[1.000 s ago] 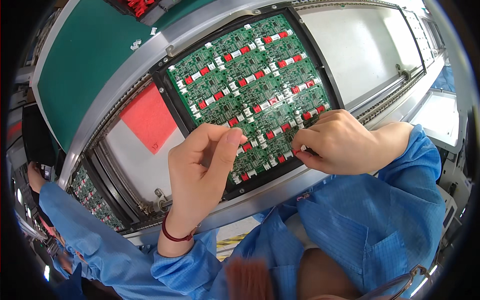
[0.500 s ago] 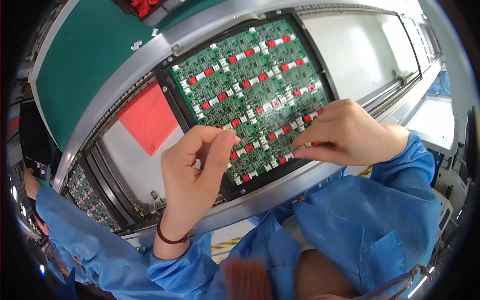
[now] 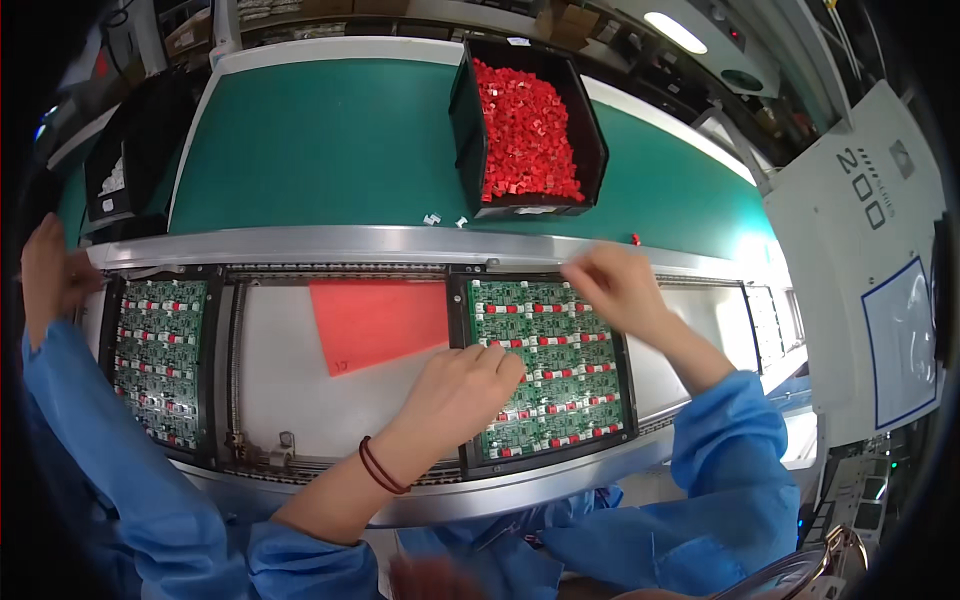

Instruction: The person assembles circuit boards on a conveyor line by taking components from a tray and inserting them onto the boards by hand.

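The left hand comes up from the lower edge, forearm angled toward upper right, a dark red band on the wrist; it rests palm down on the left edge of the green circuit board panel, fingers curled close together, and whether they pinch anything cannot be told. The right hand reaches in from the right in a blue sleeve, poised over the panel's upper right corner, fingers bunched narrow; any held part is too small to tell. The panel lies flat in a black frame on the conveyor track, its long axis running away from the person, its rows of red components crosswise. A red sheet lies just left. A black bin of red parts stands on the green counter beyond.
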The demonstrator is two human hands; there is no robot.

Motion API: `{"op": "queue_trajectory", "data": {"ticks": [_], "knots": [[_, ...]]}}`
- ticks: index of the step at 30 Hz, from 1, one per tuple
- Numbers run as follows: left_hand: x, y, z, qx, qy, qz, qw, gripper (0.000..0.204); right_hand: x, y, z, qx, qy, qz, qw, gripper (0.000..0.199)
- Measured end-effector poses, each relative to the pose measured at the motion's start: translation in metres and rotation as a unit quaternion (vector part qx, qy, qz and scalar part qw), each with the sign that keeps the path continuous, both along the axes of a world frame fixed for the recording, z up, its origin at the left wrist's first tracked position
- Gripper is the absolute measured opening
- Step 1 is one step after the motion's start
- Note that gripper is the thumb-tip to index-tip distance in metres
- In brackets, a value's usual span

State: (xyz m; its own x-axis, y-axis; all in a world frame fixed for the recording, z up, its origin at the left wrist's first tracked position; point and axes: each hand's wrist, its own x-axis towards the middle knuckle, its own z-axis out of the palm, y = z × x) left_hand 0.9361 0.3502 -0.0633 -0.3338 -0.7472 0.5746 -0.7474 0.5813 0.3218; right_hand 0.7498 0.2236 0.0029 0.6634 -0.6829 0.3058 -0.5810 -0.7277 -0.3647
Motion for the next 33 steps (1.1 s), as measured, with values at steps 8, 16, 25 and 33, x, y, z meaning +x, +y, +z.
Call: {"op": "queue_trajectory", "data": {"ticks": [8, 16, 25, 33], "knots": [[0.015, -0.015, -0.004, -0.005, -0.028, 0.018, 0.999, 0.016, 0.072, -0.119, -0.016, -0.107, 0.046, -0.059, 0.991, 0.022], [0.057, 0.03, 0.124, -0.139, 0.394, -0.065, 0.906, 0.034, 0.073, -0.12, -0.029, -0.202, 0.099, -0.09, 0.97, 0.021], [0.013, 0.152, 0.199, -0.116, 0.665, -0.231, 0.7, 0.034, 0.07, -0.118, -0.01, -0.174, 0.207, -0.137, 0.953, 0.017], [0.023, 0.17, 0.19, -0.169, 0.689, -0.294, 0.64, 0.031, 0.085, -0.127, -0.028, -0.191, 0.146, -0.167, 0.956, 0.011]]}}
